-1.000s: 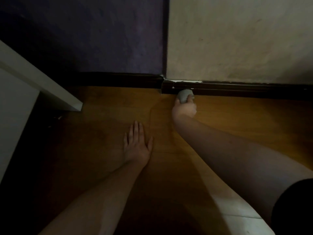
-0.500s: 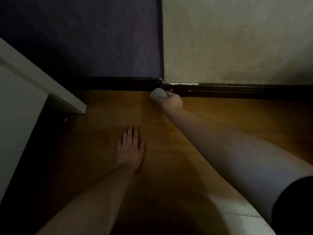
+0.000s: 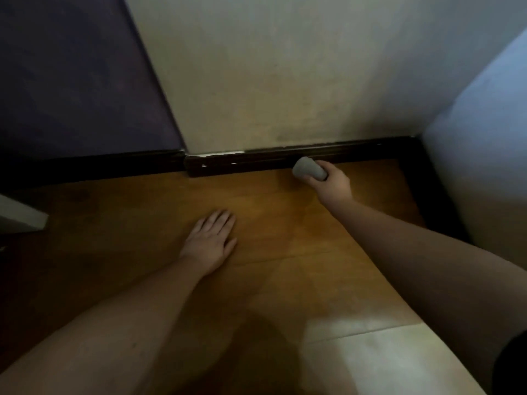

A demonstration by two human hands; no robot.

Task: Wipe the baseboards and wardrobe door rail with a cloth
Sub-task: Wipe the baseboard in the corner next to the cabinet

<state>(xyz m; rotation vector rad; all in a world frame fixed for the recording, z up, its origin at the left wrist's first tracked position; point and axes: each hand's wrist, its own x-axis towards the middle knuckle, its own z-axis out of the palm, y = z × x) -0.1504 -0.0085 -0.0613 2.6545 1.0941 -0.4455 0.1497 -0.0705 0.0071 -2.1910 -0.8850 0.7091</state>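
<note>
My right hand (image 3: 332, 182) grips the balled grey cloth (image 3: 309, 168) against the dark wooden baseboard (image 3: 256, 159), which runs left-right ahead; my left hand (image 3: 209, 240) lies spread on the wooden floor (image 3: 128, 212).

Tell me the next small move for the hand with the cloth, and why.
Probably slide the cloth further right along the dark baseboard. The right hand grips it against the board's face, and a stretch remains before the corner.
</note>
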